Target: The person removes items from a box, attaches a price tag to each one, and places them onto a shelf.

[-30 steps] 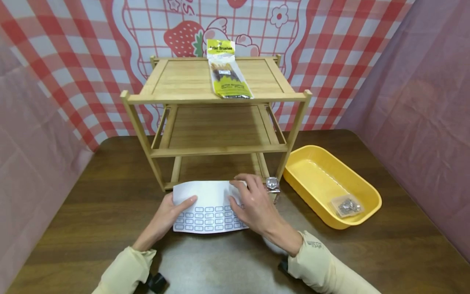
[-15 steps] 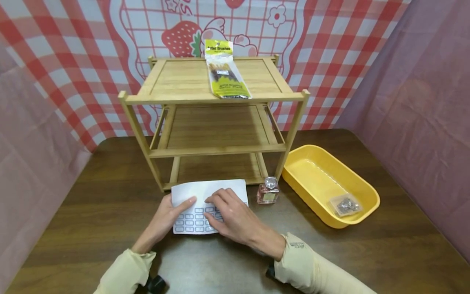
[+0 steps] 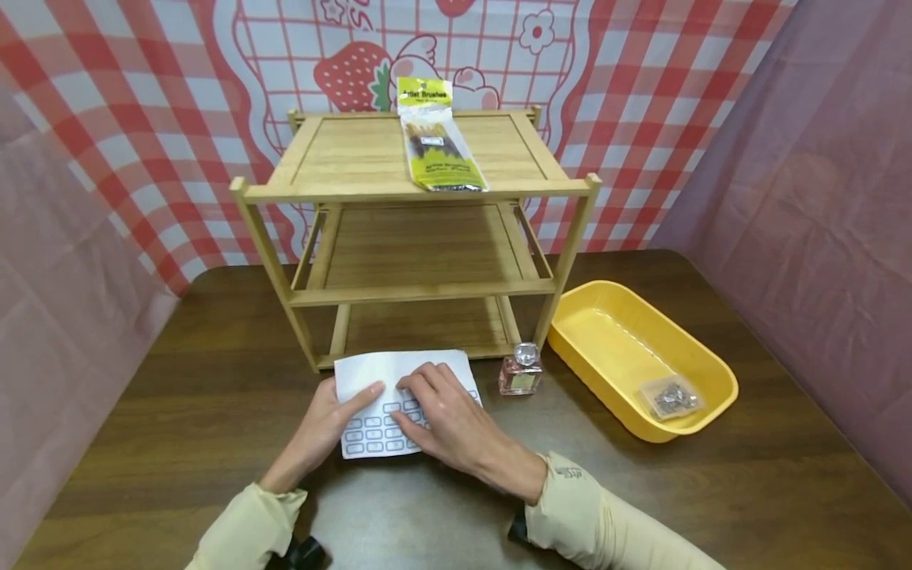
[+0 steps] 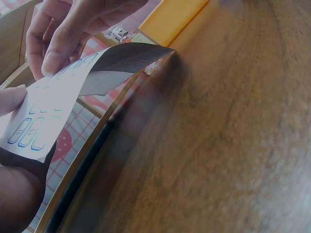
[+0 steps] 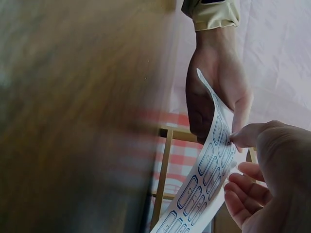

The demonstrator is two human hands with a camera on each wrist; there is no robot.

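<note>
Two hands work on one sheet of labels [image 3: 388, 400] at the near edge of a brown table [image 3: 712, 491].

Table: it carries everything listed below and extends to both sides of the hands.

Shelf rack [image 3: 416, 237]: wooden, three tiers, standing directly beyond the hands. Its lowest front rail lies just past the far edge of the sheet. A packet of brushes [image 3: 436, 134] lies on the top tier, well above and beyond the hands.

Yellow tub [image 3: 627, 340]: set to the right of the right hand, well apart from it. A small clear bag of metal parts [image 3: 671, 397] lies in its near end.

Sheet of labels: white, printed with rows of blue-outlined rectangles. It sits between the two hands, lifted and bowed off the table, as the left wrist view [image 4: 63, 104] shows.

Left hand [image 3: 324, 423]: grips the sheet at its left edge, thumb on top.

Right hand [image 3: 449, 419]: fingers curled onto the printed face, pinching the sheet; in the right wrist view [image 5: 272, 160] the thumb tip meets the sheet's edge.

Perfume bottle [image 3: 522, 370]: small, pink, with a faceted clear stopper, standing upright just right of the right hand's fingers, beside the rack's front right leg.
</note>
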